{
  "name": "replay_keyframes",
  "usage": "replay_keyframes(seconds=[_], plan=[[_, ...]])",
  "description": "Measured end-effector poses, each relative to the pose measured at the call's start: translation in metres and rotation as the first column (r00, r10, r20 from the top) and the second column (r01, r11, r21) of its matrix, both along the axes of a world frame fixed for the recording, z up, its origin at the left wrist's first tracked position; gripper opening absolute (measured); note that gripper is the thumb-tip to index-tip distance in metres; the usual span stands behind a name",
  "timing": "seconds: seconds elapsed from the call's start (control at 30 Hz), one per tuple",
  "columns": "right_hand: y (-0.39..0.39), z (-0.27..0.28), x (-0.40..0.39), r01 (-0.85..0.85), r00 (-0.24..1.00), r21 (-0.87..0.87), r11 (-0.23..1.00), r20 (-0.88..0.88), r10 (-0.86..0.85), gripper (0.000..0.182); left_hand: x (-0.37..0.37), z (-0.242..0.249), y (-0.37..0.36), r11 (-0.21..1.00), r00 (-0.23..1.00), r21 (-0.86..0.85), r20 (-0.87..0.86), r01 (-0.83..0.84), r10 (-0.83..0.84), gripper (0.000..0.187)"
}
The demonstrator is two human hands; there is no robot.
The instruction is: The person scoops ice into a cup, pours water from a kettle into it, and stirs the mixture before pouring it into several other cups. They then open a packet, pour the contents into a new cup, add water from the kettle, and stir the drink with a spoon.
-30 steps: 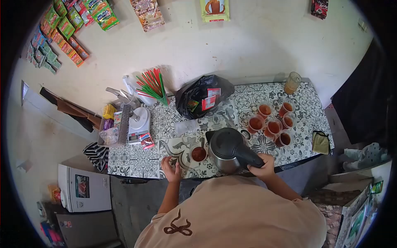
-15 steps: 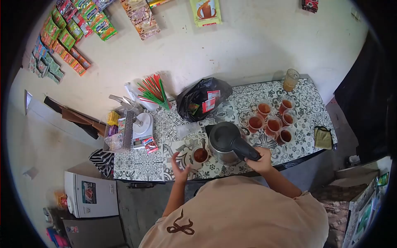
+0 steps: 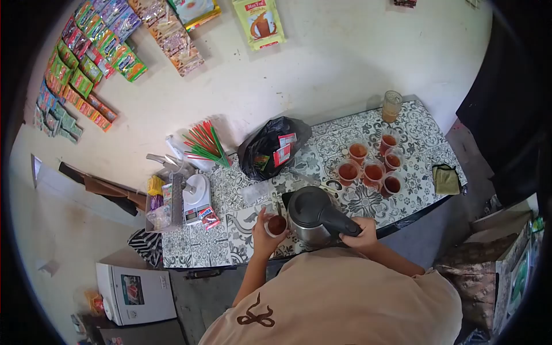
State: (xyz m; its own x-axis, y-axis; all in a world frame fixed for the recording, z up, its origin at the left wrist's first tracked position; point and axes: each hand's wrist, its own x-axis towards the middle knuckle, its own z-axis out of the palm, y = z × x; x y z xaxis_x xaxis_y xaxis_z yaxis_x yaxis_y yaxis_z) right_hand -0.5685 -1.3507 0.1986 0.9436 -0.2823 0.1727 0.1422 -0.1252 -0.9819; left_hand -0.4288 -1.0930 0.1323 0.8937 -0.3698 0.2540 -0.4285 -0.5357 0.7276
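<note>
My left hand [image 3: 265, 236] is wrapped round a plastic cup [image 3: 276, 225] of dark red-brown drink near the table's front edge. A spoon handle stands up from this cup. My right hand [image 3: 359, 233] grips the black handle of a steel kettle [image 3: 310, 215] with a black lid, just right of the cup. The kettle's spout points left, towards the cup. Further right, several plastic cups [image 3: 373, 172] of reddish-brown drink stand close together. A crumpled clear plastic piece [image 3: 255, 192] lies behind my left hand.
A black plastic bag [image 3: 270, 146] with sachets stands at the back. Left of it are red and green straws [image 3: 207, 144], a white scale [image 3: 196, 195] and a basket [image 3: 164, 201]. A glass [image 3: 391, 107] is at the back right, a folded cloth [image 3: 446, 179] at the right edge.
My left hand has closed round the cup, where before it was open beside it. The head view has shifted a little. My right hand still holds the kettle.
</note>
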Motion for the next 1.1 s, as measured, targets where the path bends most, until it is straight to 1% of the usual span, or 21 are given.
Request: replay_keyframes(seconds=[0.1, 0.13, 0.23, 0.27, 0.3, 0.33, 0.43, 0.5, 0.57, 0.6, 0.7, 0.73, 0.8, 0.87, 0.9, 0.93, 1.0, 1.03, 1.07, 1.1], plan=[[0.004, -0.003, 0.002, 0.013, 1.000, 0.058, 0.998, 0.010, -0.014, 0.011, -0.004, 0.007, -0.003, 0.990, 1.000, -0.136, -0.018, -0.025, 0.023, 0.093], [0.005, -0.006, 0.003, 0.020, 1.000, 0.072, 0.997, 0.021, -0.021, 0.011, -0.004, 0.006, -0.001, 0.987, 0.999, -0.153, -0.008, -0.045, 0.045, 0.093], [0.010, -0.020, 0.013, 0.064, 0.998, 0.083, 0.994, 0.010, -0.065, 0.012, -0.004, 0.003, 0.007, 0.970, 0.995, -0.225, 0.020, -0.090, 0.097, 0.094], [0.010, -0.020, 0.014, 0.069, 0.997, 0.053, 0.996, -0.023, -0.068, 0.013, -0.003, 0.004, 0.011, 0.961, 0.994, -0.258, 0.028, -0.099, 0.110, 0.095], [0.010, -0.012, 0.017, 0.071, 0.996, 0.023, 0.997, -0.057, -0.070, 0.014, -0.002, 0.014, 0.012, 0.951, 0.992, -0.290, 0.035, -0.110, 0.125, 0.096], [0.010, -0.007, 0.019, 0.072, 0.993, -0.009, 0.997, -0.090, -0.072, 0.014, -0.003, 0.026, 0.014, 0.960, 0.987, -0.257, 0.082, -0.111, 0.137, 0.097], [0.012, -0.015, 0.030, 0.069, 0.996, -0.032, 0.997, -0.045, -0.071, 0.018, 0.005, 0.040, 0.023, 0.930, 0.977, -0.353, 0.142, -0.101, 0.159, 0.100], [0.015, -0.017, 0.033, 0.040, 0.998, -0.031, 0.999, -0.052, -0.042, 0.020, 0.006, 0.060, 0.026, 0.901, 0.978, -0.419, 0.111, -0.114, 0.175, 0.102], [0.015, -0.013, 0.035, 0.034, 0.998, -0.035, 0.999, -0.057, -0.036, 0.020, 0.007, 0.085, 0.022, 0.887, 0.976, -0.457, 0.160, -0.062, 0.151, 0.103], [0.015, -0.011, 0.034, 0.025, 0.996, -0.022, 0.999, -0.083, -0.027, 0.025, 0.009, 0.091, 0.021, 0.818, 0.990, -0.574, 0.085, -0.045, 0.115, 0.105], [0.015, -0.006, 0.029, 0.007, 0.987, 0.015, 1.000, -0.160, -0.004, 0.041, 0.014, 0.119, 0.013, 0.783, 0.986, -0.616, 0.164, 0.084, 0.023, 0.106], [0.015, -0.010, 0.028, 0.095, 0.995, -0.088, 0.992, -0.031, -0.098, 0.046, 0.016, 0.128, 0.009, 0.782, 0.979, -0.606, 0.204, 0.146, -0.024, 0.107], [0.016, -0.023, 0.028, 0.300, 0.939, -0.252, 0.920, 0.245, -0.240, 0.058, 0.017, 0.145, -0.003, 0.747, 0.958, -0.609, 0.250, 0.267, -0.139, 0.109], [0.018, 0.005, 0.015, 0.326, 0.930, -0.347, 0.880, 0.285, -0.232, 0.064, 0.015, 0.157, -0.018, 0.706, 0.925, -0.601, 0.292, 0.375, -0.243, 0.113], [0.019, 0.022, 0.007, 0.338, 0.926, -0.391, 0.856, 0.299, -0.229, 0.067, 0.010, 0.165, -0.027, 0.676, 0.909, -0.608, 0.280, 0.417, -0.309, 0.114], [0.020, 0.033, 0.002, 0.334, 0.922, -0.418, 0.845, 0.332, -0.200, 0.072, 0.001, 0.173, -0.036, 0.645, 0.890, -0.616, 0.261, 0.452, -0.375, 0.114], [0.027, 0.062, -0.009, 0.270, 0.921, -0.425, 0.864, 0.376, -0.103, 0.074, -0.004, 0.173, -0.049, 0.579, 0.825, -0.609, 0.256, 0.542, -0.503, 0.116], [0.030, 0.072, -0.013, 0.234, 0.917, -0.431, 0.871, 0.397, -0.050, 0.075, -0.006, 0.173, -0.055, 0.539, 0.767, -0.572, 0.285, 0.618, -0.575, 0.115], [0.034, 0.077, -0.016, 0.179, 0.927, -0.423, 0.888, 0.376, -0.008, 0.080, -0.008, 0.173, -0.062, 0.495, 0.703, -0.534, 0.310, 0.686, -0.640, 0.114], [0.039, 0.081, -0.020, 0.162, 0.926, -0.392, 0.905, 0.378, -0.002, 0.082, -0.011, 0.173, -0.068, 0.446, 0.636, -0.495, 0.330, 0.746, -0.698, 0.114]])
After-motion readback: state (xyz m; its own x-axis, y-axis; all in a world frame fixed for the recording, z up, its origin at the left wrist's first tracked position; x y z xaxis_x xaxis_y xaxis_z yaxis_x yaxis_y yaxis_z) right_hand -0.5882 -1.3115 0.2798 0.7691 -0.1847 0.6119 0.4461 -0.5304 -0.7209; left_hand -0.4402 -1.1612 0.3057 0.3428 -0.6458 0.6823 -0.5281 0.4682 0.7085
